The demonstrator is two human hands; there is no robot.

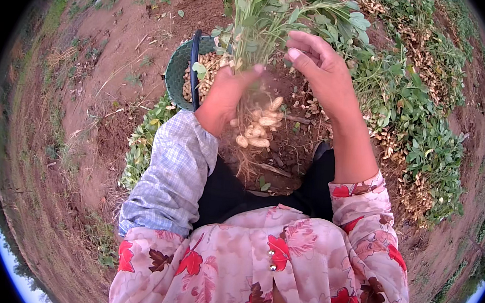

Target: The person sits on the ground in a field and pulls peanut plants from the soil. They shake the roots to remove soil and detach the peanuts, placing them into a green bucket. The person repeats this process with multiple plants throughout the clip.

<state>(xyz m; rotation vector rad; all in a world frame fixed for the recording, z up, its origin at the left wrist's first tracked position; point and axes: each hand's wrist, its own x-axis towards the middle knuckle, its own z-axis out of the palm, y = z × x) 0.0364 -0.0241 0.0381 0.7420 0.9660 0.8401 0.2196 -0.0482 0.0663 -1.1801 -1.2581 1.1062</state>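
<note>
My left hand [225, 96] grips the stems of an uprooted peanut plant [253, 33] just above its roots. The leafy tops point away from me, and a cluster of pale peanut pods [262, 127] with thin roots hangs on my side of the fist. To the right of the stems, my right hand [319, 67] is raised with fingers curled and apart, holding nothing. A green basket [173, 74] with a dark handle stands beyond my left forearm, partly filled with loose peanut pods [208, 70]. My left hand and the plant hide part of it.
A long row of pulled peanut plants [425, 137], pods showing, lies on the soil at my right. More leafy plants [150, 139] lie beside my left sleeve. Between my legs is brown soil [285, 155] with bits of root and stalk. Bare ground [100, 48] stretches left.
</note>
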